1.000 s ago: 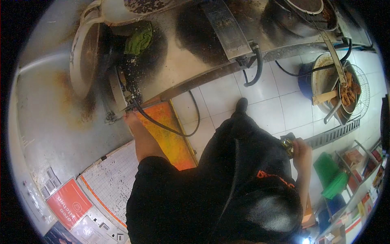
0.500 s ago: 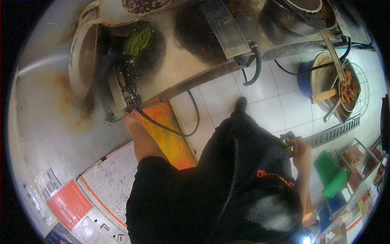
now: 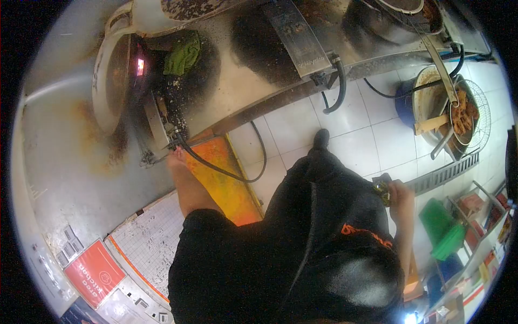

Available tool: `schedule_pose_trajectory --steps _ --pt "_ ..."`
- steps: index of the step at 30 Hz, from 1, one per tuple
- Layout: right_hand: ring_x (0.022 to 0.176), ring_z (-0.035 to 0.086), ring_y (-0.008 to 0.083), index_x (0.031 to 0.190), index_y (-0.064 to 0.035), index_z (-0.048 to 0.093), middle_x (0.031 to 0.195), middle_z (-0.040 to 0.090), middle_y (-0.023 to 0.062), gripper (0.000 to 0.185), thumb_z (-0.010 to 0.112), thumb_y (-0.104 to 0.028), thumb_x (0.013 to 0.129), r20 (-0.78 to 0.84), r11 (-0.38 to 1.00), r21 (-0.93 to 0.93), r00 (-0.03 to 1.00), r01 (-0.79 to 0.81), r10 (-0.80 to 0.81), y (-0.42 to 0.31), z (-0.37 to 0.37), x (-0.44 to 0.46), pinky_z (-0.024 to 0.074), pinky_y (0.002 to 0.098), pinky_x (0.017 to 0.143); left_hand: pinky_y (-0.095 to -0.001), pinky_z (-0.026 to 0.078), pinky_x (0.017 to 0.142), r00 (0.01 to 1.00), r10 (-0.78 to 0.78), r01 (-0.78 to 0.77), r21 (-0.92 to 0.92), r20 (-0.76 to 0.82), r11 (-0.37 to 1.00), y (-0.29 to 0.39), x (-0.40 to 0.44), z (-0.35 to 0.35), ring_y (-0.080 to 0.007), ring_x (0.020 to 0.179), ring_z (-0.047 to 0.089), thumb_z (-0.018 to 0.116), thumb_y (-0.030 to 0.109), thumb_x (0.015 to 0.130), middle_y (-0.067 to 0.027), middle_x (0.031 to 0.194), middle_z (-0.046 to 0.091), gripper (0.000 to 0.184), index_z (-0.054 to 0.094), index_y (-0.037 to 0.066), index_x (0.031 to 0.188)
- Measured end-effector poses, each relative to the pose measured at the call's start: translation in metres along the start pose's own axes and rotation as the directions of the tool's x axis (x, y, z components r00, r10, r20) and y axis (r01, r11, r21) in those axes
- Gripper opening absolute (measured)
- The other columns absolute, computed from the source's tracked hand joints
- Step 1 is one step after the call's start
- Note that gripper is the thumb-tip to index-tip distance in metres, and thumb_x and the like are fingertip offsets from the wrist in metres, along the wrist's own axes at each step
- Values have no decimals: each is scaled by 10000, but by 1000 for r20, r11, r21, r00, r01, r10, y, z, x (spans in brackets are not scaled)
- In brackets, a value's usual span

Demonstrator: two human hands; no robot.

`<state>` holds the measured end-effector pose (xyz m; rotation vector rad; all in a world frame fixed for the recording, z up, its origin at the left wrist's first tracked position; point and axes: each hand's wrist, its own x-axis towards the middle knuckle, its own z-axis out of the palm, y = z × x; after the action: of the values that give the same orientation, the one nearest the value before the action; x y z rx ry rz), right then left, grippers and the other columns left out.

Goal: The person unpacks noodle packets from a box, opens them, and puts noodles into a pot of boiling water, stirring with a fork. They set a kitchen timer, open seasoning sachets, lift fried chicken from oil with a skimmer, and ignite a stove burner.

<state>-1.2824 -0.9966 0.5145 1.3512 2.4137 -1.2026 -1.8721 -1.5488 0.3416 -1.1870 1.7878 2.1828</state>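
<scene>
My left hand (image 3: 177, 156) reaches to the front of the stove. Its fingers are closed on the gas valve (image 3: 174, 141), where a black hose joins the burner; the knob is mostly hidden. Above the burner a blackened wok (image 3: 116, 89) leans on its side, with a bright pink-orange glow (image 3: 140, 67) at its edge. Beside it a green cloth (image 3: 182, 54) lies crumpled on the sooty stove top. My right hand (image 3: 399, 197) is closed at my right side, around a small shiny dark and yellowish-green object (image 3: 382, 189) that I cannot make out.
A pot (image 3: 426, 102) with a wire strainer (image 3: 485, 121) and browned food stands on the right. Black hoses (image 3: 259, 167) hang below the stove edge. A floor drain grate (image 3: 448, 171) and a green container (image 3: 442, 229) are at right. A stained yellow-orange panel (image 3: 226, 183) is below the stove.
A bright pink-orange glow has appeared by the wok's edge. My left hand stays at the valve, its fingers slightly shifted. My right hand has barely moved.
</scene>
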Motion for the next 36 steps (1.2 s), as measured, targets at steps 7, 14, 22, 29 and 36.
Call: schedule_pose_trajectory --steps 7,14,22,29,36 --pt "600 555 402 794 10 570 652 551 220 203 529 -145 920 -9 1000 -14 1000 18 -19 1 5 -4 427 435 565 -307 529 723 949 310 -317 199 62 928 -8 -30 4 -271 990 616 477 66 922 -182 1127 584 348 397 34 1258" --pt "596 549 404 794 7 569 641 547 219 199 533 -143 920 -32 996 -49 997 69 -70 -4 8 -5 421 435 559 -286 546 691 927 372 -374 180 44 910 -8 -26 8 -269 875 648 568 -80 847 -197 1037 597 436 384 6 1232" --pt "590 548 402 790 10 572 639 545 220 208 533 -146 922 -30 997 -18 997 72 -73 -2 10 -4 419 433 553 -292 542 620 851 518 -518 312 90 796 -13 -18 6 -217 763 638 615 -103 817 -135 899 604 339 416 11 1066" --pt "592 550 405 795 13 577 642 552 220 208 538 -148 920 -19 998 -15 998 53 -53 2 10 -2 420 434 553 -351 514 676 838 529 -536 18 133 844 -15 -73 28 -226 802 611 607 -52 825 -92 935 541 246 399 71 873" --pt "612 563 391 808 0 599 693 582 207 194 552 -162 903 -174 973 -80 958 216 -227 6 -16 -21 432 422 558 -445 422 846 318 873 -649 756 369 -83 -47 -162 65 -311 984 519 658 138 795 -153 993 536 313 493 -4 1019"
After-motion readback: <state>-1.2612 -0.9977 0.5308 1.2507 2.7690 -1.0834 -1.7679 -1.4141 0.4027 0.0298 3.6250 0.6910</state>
